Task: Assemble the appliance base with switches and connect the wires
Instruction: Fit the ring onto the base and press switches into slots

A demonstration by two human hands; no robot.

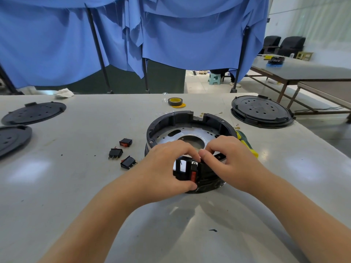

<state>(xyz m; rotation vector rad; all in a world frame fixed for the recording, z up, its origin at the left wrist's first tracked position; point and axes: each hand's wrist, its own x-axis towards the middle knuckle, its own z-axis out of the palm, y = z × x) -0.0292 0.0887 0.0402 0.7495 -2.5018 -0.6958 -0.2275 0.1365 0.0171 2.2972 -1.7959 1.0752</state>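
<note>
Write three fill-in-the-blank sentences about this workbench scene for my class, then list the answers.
1. Loose switches lying left of the round base number ____.
2. The tape roll has a ____ core.
3. The switch set in the base's near wall has a ____ rocker.
Answers: three; yellow; red

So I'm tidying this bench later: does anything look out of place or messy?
Mostly small stuff: three loose switches lie scattered at different angles left of the base, a crumpled white rag sits at the table's far edge, and small ring terminals are strewn behind the base.
</note>
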